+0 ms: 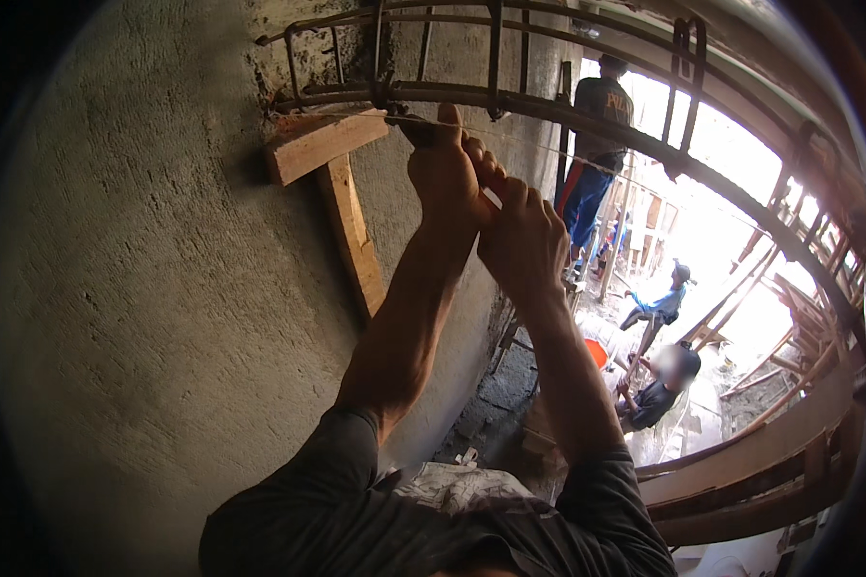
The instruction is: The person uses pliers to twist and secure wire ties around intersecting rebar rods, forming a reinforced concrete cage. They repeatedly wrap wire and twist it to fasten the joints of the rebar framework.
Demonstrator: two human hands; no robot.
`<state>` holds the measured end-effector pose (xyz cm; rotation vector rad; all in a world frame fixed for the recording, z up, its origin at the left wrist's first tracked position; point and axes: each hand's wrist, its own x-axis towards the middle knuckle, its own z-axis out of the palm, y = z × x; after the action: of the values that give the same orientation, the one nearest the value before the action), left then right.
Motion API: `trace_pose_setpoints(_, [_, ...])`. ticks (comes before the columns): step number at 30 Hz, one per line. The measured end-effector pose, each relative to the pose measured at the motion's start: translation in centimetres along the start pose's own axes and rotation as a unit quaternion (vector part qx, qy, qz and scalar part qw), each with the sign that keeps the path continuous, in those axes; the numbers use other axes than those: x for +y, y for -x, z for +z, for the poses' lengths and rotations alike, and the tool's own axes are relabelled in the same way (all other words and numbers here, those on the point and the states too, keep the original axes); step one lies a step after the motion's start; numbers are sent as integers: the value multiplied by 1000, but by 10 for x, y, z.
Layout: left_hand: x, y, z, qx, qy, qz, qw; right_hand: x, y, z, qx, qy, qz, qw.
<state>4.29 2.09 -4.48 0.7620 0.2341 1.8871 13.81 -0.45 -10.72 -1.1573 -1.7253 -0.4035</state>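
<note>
Gripping a thin wire (548,152) at twelve o'clock, left hand (445,173) and right hand (524,240) fingers closed on it, rebar cage (510,101) above, orange bucket (597,352) at four o'clock.

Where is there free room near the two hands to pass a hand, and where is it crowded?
Free: the bare wall left of the wooden bracket, and the gap under the rebar, right of the right hand. Crowded: where the left hand grips at the rebar, with the string and bracket close by, both hands touching.
</note>
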Motion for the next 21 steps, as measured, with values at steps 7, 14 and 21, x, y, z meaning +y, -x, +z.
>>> trace_pose_setpoints(7, [-2, -7, -5, 22, -35, 10, 999, 2, -12, 5, -59, -40, 58, 996])
trace_pose_setpoints(14, [-10, -18, -11, 24, -67, 25, 997, 6, -18, 17, -132, -61, 97, 985])
trace_pose_setpoints(21, [-48, -2, -51, 17, -230, 158, 960, 44, 14, 51, -187, -266, 46, 945])
